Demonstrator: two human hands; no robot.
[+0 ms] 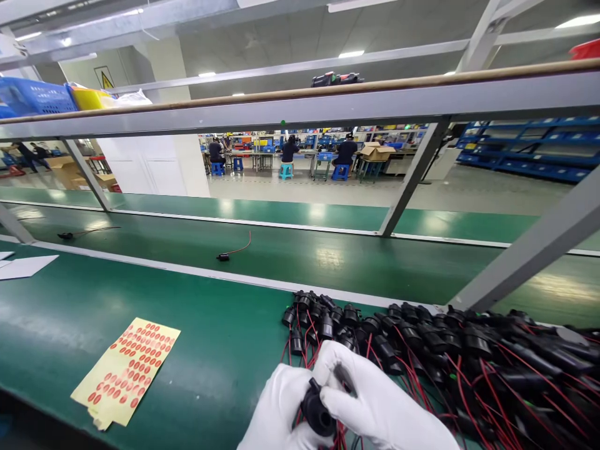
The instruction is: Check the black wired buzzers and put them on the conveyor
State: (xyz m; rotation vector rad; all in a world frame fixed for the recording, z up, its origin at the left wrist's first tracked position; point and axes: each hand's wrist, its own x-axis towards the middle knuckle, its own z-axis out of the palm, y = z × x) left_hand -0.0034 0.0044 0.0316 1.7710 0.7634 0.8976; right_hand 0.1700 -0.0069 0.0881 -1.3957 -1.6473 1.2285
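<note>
My left hand (280, 409), in a white glove, is closed around a black cylindrical part (317, 412) low in the head view. The gloved fingers of my right hand (363, 397) press on the same part from its right side. The part's round opening faces me, and red wires show beneath it. Just beyond and to the right lies a large pile of similar black parts (431, 337) with red wires. A yellow sheet of small red oval stickers (135, 369) rests on the green bench at the left, with some stickers gone from it.
Behind the bench (201, 350) runs a green belt (281, 253) with a small wired part (224, 257) on it. Slanted grey posts (412, 178) hold a shelf above. White papers (28, 267) lie far left. Several people sit in the background.
</note>
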